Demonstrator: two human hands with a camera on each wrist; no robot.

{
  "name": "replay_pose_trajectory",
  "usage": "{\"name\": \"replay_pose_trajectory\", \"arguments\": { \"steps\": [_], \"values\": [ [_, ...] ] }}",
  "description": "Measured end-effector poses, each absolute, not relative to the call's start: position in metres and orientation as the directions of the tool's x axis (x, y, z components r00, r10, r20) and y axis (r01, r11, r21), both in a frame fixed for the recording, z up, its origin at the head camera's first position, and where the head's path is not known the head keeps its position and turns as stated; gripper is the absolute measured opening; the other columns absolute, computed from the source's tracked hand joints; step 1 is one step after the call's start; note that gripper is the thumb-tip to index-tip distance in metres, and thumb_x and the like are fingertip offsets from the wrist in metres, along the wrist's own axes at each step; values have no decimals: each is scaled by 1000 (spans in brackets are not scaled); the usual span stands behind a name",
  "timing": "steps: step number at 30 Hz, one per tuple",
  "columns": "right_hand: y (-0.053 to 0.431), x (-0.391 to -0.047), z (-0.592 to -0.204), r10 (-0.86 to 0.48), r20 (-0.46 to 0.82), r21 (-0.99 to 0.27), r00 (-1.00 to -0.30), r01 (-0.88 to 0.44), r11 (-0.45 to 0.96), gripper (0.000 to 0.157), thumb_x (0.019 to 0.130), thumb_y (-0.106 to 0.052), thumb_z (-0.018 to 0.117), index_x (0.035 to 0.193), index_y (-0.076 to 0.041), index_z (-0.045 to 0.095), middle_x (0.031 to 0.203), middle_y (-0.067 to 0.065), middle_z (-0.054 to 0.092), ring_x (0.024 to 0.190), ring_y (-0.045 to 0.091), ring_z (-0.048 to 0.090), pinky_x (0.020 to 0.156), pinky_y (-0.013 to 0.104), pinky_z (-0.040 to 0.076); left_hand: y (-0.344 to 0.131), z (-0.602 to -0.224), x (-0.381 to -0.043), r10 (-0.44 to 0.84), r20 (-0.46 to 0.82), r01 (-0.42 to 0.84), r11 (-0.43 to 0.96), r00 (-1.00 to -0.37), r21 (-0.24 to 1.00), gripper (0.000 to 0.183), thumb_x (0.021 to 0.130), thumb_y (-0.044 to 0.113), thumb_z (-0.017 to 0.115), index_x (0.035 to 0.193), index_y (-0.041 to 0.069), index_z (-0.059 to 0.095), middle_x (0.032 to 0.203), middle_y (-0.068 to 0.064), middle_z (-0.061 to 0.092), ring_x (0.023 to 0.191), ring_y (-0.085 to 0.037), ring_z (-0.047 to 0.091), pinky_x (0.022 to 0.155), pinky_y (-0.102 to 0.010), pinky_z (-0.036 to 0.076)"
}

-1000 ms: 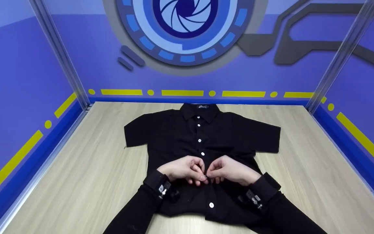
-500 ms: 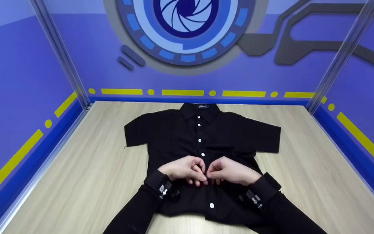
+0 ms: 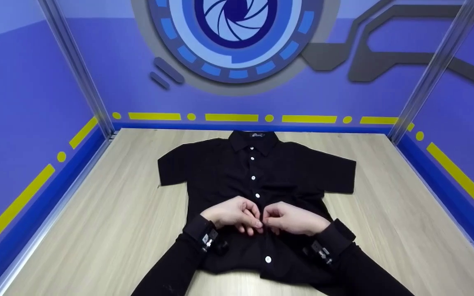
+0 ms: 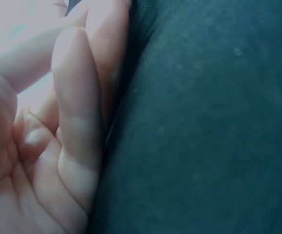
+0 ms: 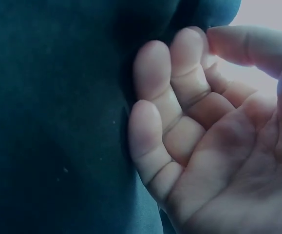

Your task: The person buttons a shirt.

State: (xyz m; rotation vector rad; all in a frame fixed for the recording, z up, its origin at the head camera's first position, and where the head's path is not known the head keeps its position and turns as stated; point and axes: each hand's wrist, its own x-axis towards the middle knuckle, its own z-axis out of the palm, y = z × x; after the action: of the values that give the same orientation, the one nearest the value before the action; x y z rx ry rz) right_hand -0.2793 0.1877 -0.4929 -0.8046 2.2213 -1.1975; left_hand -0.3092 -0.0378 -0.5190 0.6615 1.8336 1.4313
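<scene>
A black short-sleeved button-up shirt [image 3: 220,176] lies front up on the table, its collar at the far side. White buttons run down its front, one of them a white button [image 3: 268,259] near the hem. Over the lower placket, my left hand [image 3: 235,213] pinches the cloth between thumb and fingers. Close beside it, my right hand [image 3: 294,218] pinches the placket too; in the right wrist view its thumb and index finger meet at the dark fabric [image 5: 58,122]. Whatever lies between the fingertips is hidden. The left wrist view shows curled fingers [image 4: 77,87] against the cloth.
The light wood table [image 3: 130,197] shows on both sides of the shirt. Blue panels [image 3: 27,111] with yellow marks and metal corner posts enclose the back and sides. Black wrist straps with small cameras [image 3: 322,251] sit on both forearms, low over the shirt.
My right hand has shifted very slightly right and its fingers have moved a little at the placket. The left hand and shirt look nearly the same.
</scene>
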Motion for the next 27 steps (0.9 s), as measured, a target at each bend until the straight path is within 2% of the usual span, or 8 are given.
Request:
{"name": "replay_pose_trajectory", "arguments": {
  "steps": [5,11,16,21,24,27],
  "values": [
    [187,-279,-492,-661,-132,-849,-738,-260,460,15,93,-16,61,80,-9,63,64,17,59,55,16,53,48,18,39,-38,-517,-308,746,-239,-30,283,-621,959,24,80,29,78,91,8,74,84,-14,75,60,-11,69,47,-18,50],
    [186,-278,-492,-647,-120,-826,-753,-286,487,13,89,-15,62,78,-10,62,61,11,58,51,9,48,45,18,36,-40,-517,-309,777,-239,-21,279,-582,960,24,84,29,74,95,7,74,88,-15,75,65,-13,70,48,-18,50],
    [186,-279,-494,-644,-106,-815,-758,-304,493,11,89,-12,62,79,-8,63,63,18,60,50,7,46,44,17,33,-41,-517,-309,785,-249,-30,282,-567,959,29,87,35,70,99,9,74,92,-15,75,68,-15,71,50,-19,50],
    [185,-278,-495,-640,-103,-820,-761,-299,487,15,91,-11,62,81,0,63,68,29,60,53,14,48,45,17,34,-40,-518,-310,778,-252,-22,293,-576,956,36,84,43,72,98,10,74,91,-14,75,68,-14,71,50,-18,50],
    [185,-277,-494,-646,-113,-833,-755,-282,475,15,91,-11,62,82,1,64,69,29,60,55,17,50,46,17,36,-40,-518,-310,777,-248,-12,296,-578,955,34,83,42,73,97,10,75,91,-14,75,68,-14,71,49,-19,50],
    [186,-278,-492,-654,-128,-844,-745,-265,467,18,92,-19,63,82,-4,65,70,25,62,57,17,54,48,17,40,-40,-518,-310,777,-248,-10,298,-579,955,34,83,42,73,96,10,75,91,-14,75,67,-14,71,49,-19,50]
  ]
}}
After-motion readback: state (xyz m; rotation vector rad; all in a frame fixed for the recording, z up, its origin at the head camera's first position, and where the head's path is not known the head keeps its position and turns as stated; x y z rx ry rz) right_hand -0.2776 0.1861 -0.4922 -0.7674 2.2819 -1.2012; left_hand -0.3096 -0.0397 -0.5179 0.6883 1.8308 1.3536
